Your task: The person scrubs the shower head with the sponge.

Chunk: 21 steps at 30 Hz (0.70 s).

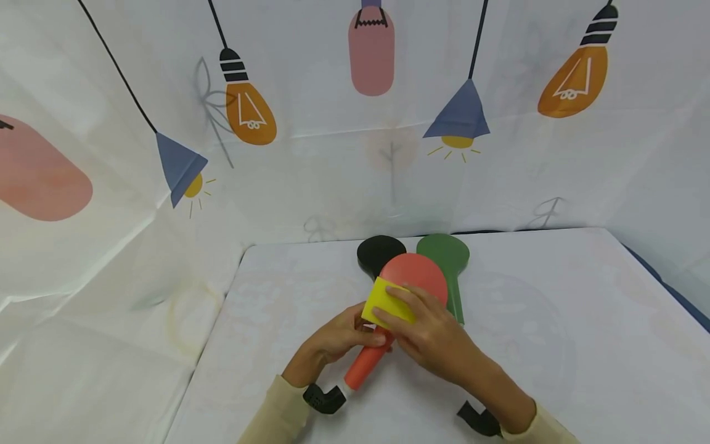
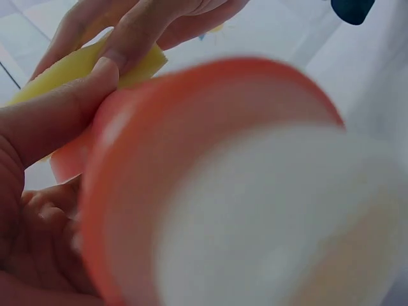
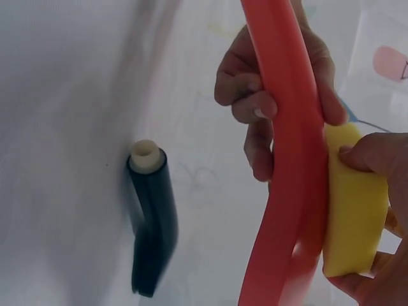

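My left hand (image 1: 341,336) grips the handle of a red paddle-like thing (image 1: 417,271) with a round, flat head and a tubular handle, held tilted above the white table. A pale inner tube (image 2: 255,217) shows in the handle's end in the left wrist view. My right hand (image 1: 440,339) holds a yellow sponge (image 1: 388,303) between thumb and fingers. In the right wrist view, one side of the sponge (image 3: 354,210) touches the red surface (image 3: 290,153). The sponge and right hand partly hide the place where handle and head meet.
A black round-headed piece (image 1: 380,251) and a green one (image 1: 442,250) lie on the white table (image 1: 532,320) behind the red one. A dark handle with a pale tube end (image 3: 146,159) shows in the right wrist view. A lamp-printed sheet (image 1: 333,172) hangs behind.
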Available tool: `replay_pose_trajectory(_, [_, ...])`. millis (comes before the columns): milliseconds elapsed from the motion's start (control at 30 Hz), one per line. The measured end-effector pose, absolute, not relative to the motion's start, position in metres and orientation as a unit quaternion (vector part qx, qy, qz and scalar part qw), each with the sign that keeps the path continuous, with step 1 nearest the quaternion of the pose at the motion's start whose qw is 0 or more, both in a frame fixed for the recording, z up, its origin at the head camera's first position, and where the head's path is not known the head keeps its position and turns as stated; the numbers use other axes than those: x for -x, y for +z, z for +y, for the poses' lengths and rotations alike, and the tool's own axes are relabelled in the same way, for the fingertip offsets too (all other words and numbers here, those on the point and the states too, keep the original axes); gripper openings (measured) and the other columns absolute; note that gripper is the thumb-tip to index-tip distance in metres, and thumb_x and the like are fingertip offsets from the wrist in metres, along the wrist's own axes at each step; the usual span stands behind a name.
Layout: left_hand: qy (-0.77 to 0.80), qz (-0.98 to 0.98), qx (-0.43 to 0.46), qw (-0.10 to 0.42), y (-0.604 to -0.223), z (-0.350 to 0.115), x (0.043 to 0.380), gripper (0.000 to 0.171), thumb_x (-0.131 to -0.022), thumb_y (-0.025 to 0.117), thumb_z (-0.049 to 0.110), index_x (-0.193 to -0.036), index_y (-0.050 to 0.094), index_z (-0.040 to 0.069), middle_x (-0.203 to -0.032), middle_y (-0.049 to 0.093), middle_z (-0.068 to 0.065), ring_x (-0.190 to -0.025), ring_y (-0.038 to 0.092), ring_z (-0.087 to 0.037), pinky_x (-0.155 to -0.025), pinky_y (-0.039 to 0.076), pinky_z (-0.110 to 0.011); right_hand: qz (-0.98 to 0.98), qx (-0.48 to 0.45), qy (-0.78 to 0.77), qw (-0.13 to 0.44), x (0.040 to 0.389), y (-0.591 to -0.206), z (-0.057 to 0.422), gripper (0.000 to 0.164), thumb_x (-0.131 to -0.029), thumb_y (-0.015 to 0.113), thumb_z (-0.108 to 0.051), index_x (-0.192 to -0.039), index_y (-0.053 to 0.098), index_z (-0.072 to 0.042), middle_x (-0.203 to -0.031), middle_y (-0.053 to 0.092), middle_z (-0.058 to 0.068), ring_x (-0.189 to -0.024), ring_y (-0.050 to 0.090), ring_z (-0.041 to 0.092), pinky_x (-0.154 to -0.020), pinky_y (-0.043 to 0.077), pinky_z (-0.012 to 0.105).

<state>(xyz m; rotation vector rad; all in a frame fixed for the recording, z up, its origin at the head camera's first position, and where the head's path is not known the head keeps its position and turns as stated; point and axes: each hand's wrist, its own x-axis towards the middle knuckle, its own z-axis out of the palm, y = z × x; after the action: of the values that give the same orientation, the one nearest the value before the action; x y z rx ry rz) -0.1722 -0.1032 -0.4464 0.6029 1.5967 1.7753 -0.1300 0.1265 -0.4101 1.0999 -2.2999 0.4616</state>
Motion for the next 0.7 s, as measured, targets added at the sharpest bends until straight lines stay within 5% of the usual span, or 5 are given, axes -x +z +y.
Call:
replay_pose_trajectory(467, [0.669,0.612,-0.236,0.349,-0.448,-0.104,0.174,0.069,-0.091,0.069,0.009,-0.151,0.035,0.008,-0.131,0.059,-0.015,-0.103,0.071,-0.025,-0.097,0.056,-0.038,-0.865,-0.371,0.171,0.292,0.138,-0.404,0.139,0.058,-0.081,0.081,-0.014,-0.135,0.064,-0.025,-0.147,0.049,0.014,-0.132,0.047,0.035,-0.101,0.052,0.052])
replay_pose_trajectory(600, [0.667,0.609,-0.241,0.355,-0.448,-0.103,0.174,0.066,-0.091,0.069,0.007,-0.148,0.036,0.005,-0.136,0.058,-0.020,-0.112,0.067,-0.038,-0.099,0.054,-0.040,-0.859,-0.359,0.176,0.319,0.143,-0.405,0.143,0.051,-0.084,0.075,-0.013,-0.133,0.065,-0.023,-0.144,0.051,0.017,-0.130,0.048,0.037,-0.103,0.049,0.052])
replay_pose_trajectory(700, [0.667,0.611,-0.236,0.356,-0.449,-0.103,0.174,0.060,-0.090,0.070,0.006,-0.143,0.039,0.004,-0.135,0.060,-0.018,-0.112,0.068,-0.036,-0.100,0.054,-0.039,-0.848,-0.350,0.186,0.353,0.147,-0.405,0.146,0.037,-0.094,0.063,-0.018,-0.131,0.067,-0.021,-0.140,0.054,0.019,-0.126,0.051,0.041,-0.100,0.049,0.054])
